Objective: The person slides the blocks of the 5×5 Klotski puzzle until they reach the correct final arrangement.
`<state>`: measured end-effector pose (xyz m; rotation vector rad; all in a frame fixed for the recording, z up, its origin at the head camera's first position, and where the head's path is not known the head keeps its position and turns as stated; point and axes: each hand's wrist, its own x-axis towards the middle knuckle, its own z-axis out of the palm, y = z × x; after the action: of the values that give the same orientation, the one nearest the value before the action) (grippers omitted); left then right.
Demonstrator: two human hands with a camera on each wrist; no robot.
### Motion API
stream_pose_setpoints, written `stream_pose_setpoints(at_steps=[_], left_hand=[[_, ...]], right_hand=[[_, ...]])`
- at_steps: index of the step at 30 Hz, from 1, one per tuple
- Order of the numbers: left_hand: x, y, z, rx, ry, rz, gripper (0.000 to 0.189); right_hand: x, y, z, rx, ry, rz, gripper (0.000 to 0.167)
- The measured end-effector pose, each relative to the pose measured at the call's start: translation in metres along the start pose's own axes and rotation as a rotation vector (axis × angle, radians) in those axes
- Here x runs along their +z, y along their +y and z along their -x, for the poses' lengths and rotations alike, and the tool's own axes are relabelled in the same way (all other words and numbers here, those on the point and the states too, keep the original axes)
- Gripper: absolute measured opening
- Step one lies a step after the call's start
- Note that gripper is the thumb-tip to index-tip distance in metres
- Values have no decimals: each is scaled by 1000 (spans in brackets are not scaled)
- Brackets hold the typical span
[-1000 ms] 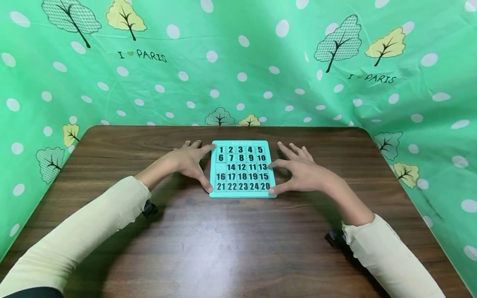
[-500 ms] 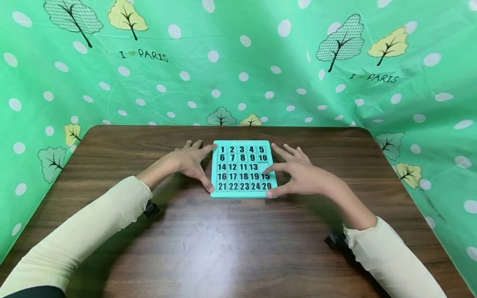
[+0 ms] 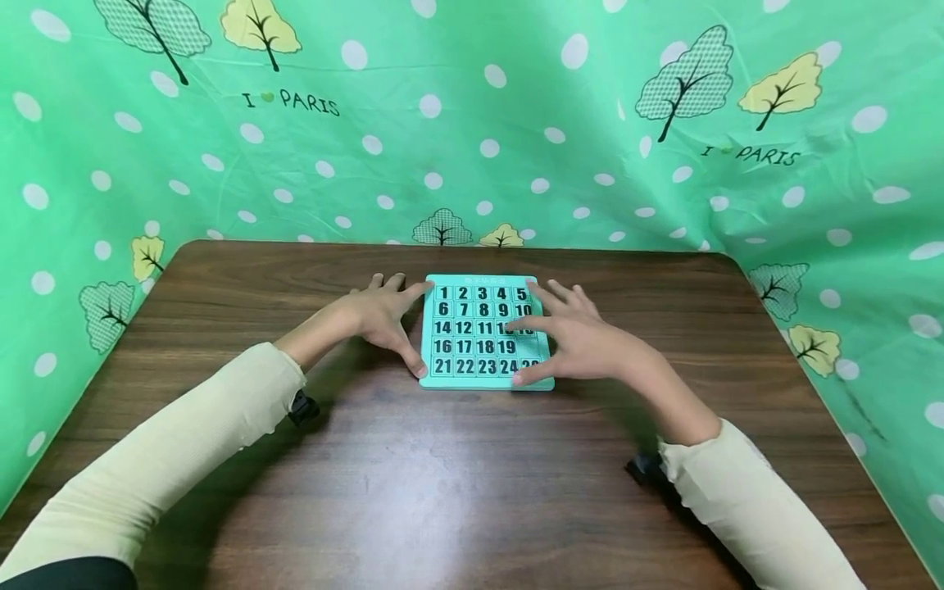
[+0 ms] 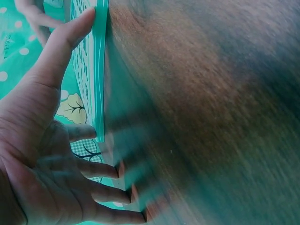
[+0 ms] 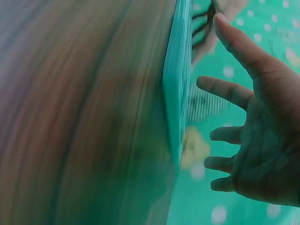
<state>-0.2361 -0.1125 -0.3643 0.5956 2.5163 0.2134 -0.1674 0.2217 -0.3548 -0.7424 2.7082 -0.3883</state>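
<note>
While the spread fingers of the left hand [image 3: 379, 317] merely touch the board [image 3: 475, 383], a stray brush by the right hand [image 3: 586, 340], fingers outspread and empty, could misplace tiles [image 3: 506, 347] beneath them.

Tile 20 [image 3: 529, 362] partly behind right hand [image 3: 586, 342]

Left hand [image 3: 379, 319] splayed, right hand [image 3: 583, 340] splayed, forearms [image 3: 192, 434] angled inward

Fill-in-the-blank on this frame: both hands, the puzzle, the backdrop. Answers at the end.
The left hand touches the number puzzle along its ____ edge.
The empty slot lies directly right of number ____.
Over the bottom row, the right hand extends its ____.
The green curtain reads I, a heart, then ____.
Missing: left; 19; thumb; PARIS
</note>
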Motion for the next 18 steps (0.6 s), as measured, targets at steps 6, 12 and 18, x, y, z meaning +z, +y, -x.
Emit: stream_pose_setpoints(at_steps=[6,12,18], left_hand=[[0,-2,-3,-3,3,-4,160],[10,-13,-19,-17,7,-22,168],[11,-12,-21,-15,15,-29,169]], right_hand=[[17,-51,-35,-122,-98,37,89],[21,-68,-50,-109,-161,62,90],[17,-56,-39,-61,-147,94,87]])
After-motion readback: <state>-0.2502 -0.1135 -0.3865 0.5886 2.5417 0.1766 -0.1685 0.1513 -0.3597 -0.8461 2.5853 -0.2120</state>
